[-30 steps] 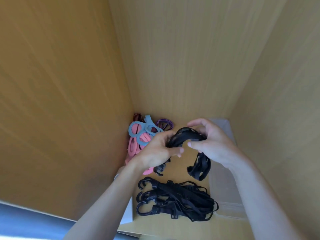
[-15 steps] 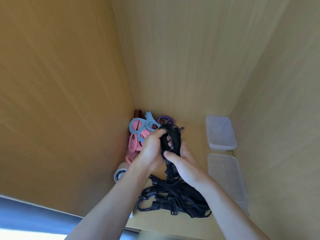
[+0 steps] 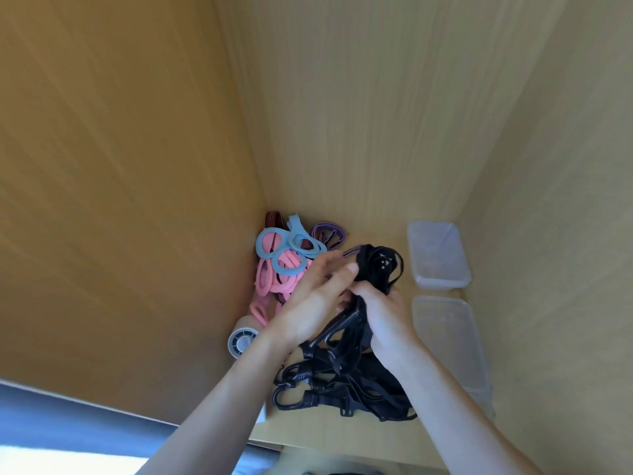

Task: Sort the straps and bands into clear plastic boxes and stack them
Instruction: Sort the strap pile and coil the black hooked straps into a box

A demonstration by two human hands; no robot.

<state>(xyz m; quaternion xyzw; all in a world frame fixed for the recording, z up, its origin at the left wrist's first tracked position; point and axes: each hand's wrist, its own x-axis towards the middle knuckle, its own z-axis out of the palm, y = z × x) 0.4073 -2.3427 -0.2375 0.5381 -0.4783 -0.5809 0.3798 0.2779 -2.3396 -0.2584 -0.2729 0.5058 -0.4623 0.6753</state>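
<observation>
White roll (image 3: 242, 341) — perhaps tape — against wooden wall (image 3: 120, 200), blue surface (image 3: 68, 416) lower left

No readable text, label, brand, number or sign shows on anything in view.

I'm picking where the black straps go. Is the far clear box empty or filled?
Empty: the far clear box shows only its translucent walls and floor, no strap or band inside.
</observation>
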